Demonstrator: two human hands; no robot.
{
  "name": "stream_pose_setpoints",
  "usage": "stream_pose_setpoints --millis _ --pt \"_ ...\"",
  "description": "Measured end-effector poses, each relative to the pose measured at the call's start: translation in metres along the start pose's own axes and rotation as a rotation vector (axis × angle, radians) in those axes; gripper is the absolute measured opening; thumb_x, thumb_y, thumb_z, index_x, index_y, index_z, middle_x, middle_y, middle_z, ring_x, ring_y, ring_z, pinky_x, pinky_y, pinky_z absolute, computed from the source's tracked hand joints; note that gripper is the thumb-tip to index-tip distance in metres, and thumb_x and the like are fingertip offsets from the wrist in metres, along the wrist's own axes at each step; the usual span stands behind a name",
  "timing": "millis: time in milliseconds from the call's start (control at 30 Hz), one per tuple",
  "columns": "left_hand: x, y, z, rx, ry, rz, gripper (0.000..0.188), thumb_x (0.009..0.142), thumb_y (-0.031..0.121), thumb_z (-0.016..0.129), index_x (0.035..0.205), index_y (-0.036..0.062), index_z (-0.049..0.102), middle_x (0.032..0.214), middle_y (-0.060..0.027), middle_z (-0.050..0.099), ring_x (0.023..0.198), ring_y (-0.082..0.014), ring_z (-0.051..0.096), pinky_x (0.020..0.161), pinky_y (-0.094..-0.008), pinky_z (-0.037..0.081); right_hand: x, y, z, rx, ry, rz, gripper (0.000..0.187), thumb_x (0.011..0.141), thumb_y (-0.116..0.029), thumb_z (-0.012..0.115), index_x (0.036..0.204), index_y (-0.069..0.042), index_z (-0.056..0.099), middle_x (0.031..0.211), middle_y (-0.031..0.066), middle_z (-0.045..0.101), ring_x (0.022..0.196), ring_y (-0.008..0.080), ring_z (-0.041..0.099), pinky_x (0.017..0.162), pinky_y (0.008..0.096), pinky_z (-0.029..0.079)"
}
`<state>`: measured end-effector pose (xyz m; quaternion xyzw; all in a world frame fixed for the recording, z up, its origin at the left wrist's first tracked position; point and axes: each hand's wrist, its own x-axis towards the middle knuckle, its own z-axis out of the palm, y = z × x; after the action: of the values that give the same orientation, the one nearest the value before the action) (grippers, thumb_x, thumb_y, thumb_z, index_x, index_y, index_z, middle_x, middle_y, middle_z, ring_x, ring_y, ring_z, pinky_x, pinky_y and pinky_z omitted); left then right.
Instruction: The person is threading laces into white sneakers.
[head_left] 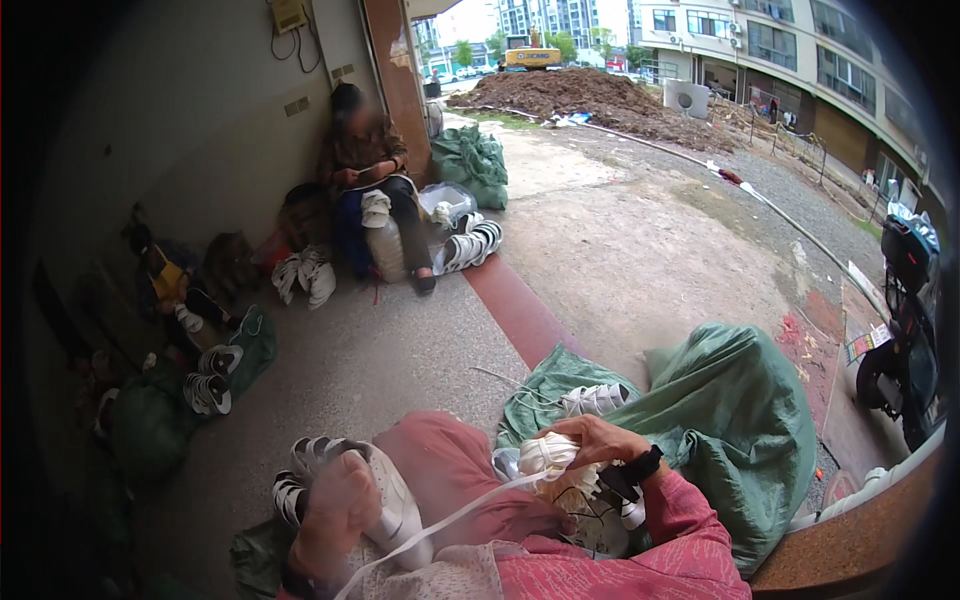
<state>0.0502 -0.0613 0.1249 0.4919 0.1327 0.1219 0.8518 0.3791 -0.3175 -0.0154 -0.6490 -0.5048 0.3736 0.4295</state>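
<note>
My right hand (602, 440) is closed around a bundle of white laces (548, 455) above my lap, its fingers and thumb bent over it. One flat white lace (455, 518) runs slack from there across my lap to the lower edge. My left hand (340, 515) is a slightly blurred fist next to a white shoe (398, 510) on my thigh; whatever its fingers hold is hidden. White strands hang below my right hand, over a pale thing with dark lines that I cannot make out. Striped shoes (290, 492) lie beyond my left hand.
A large green sack (735, 430) slumps at my right, beside stacked white shoe parts (594, 399). Ahead, a seated person (365, 170) works with both hands near striped shoes (468, 246). Another person (165, 280) sits at far left. A scooter (905, 340) stands at far right.
</note>
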Motion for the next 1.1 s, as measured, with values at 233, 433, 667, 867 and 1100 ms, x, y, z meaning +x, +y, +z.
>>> stream_pose_setpoints --millis 233,433,667,867,1100 --pt "0.034 -0.046 0.020 0.662 -0.034 0.103 0.019 0.095 0.014 0.069 0.111 0.0036 0.065 0.098 -0.0013 0.064 0.072 -0.0050 0.058 0.062 -0.0192 0.047 0.000 -0.076 0.012 0.185 -0.191 -0.230 0.070 0.067 -0.006 0.079 0.134 -0.005 0.060 0.127 0.0098 0.063 0.114 0.0200 0.061 0.098 0.0332 0.047" --pt "0.050 -0.080 0.025 1.015 -0.328 0.099 0.016 0.091 0.007 0.072 0.105 0.0025 0.066 0.095 -0.0002 0.066 0.079 -0.0032 0.060 0.065 -0.0197 0.049 0.025 -0.077 0.044 0.006 -0.409 -0.436 0.073 0.064 -0.008 0.074 0.134 -0.004 0.059 0.126 0.0144 0.062 0.116 0.0310 0.056 0.101 0.0390 0.042" --pt "0.044 -0.078 0.036 0.874 -0.228 0.093 0.010 0.090 0.008 0.073 0.095 0.0033 0.066 0.084 0.0025 0.064 0.077 -0.0030 0.058 0.066 -0.0202 0.048 0.036 -0.052 0.056 -0.036 -0.516 -0.329 0.066 0.066 -0.007 0.072 0.131 -0.003 0.060 0.123 0.0135 0.063 0.111 0.0306 0.057 0.095 0.0388 0.043" --pt "0.041 -0.080 0.029 0.811 -0.322 -0.085 0.013 0.089 0.009 0.075 0.097 0.0034 0.066 0.094 0.0005 0.064 0.078 -0.0052 0.059 0.069 -0.0219 0.049 0.038 -0.052 0.059 -0.079 -0.549 -0.358 0.058 0.070 -0.007 0.073 0.127 -0.003 0.061 0.120 0.0132 0.063 0.106 0.0318 0.059 0.091 0.0390 0.045" --pt "0.037 -0.078 0.027 0.897 -0.336 -0.082 0.015 0.088 0.011 0.075 0.094 0.0019 0.065 0.092 -0.0001 0.059 0.085 -0.0078 0.059 0.073 -0.0240 0.049 0.041 -0.044 0.062 -0.093 -0.551 -0.360 0.064 0.065 -0.002 0.069 0.128 -0.003 0.060 0.123 0.0139 0.062 0.111 0.0327 0.057 0.095 0.0394 0.044"
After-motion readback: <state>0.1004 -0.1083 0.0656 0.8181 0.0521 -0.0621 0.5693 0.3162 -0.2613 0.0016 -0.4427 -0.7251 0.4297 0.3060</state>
